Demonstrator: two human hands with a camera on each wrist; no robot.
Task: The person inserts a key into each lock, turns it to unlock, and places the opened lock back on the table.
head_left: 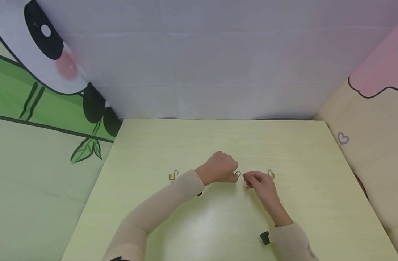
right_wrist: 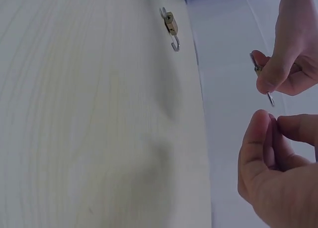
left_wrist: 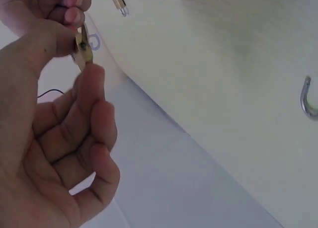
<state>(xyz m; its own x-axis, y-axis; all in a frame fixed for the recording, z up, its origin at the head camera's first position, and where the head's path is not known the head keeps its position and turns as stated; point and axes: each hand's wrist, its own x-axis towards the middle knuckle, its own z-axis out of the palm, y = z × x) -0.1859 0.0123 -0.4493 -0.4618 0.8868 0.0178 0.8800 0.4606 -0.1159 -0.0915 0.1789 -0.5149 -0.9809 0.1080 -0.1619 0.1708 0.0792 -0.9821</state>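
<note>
My left hand [head_left: 221, 167] pinches a small brass padlock [left_wrist: 85, 49] between thumb and forefinger, above the table. Its silver shackle [head_left: 239, 173] stands unlatched and pokes out toward my right hand [head_left: 262, 186]. The left fingers cover most of the lock body. Curled, with thumb and fingertips brought together, the right hand is just short of the shackle; nothing shows between its fingertips [right_wrist: 259, 121]. Another brass padlock [head_left: 171, 177] with a raised shackle lies left of the left forearm. A third padlock [head_left: 271, 174] lies just behind the right hand.
Both hands are over a pale wood-grain table [head_left: 218, 137]. A grey-white cloth wall [head_left: 218, 65] rises behind its far edge, with printed panels at the sides. A small black device [head_left: 265, 238] sits at the right sleeve cuff.
</note>
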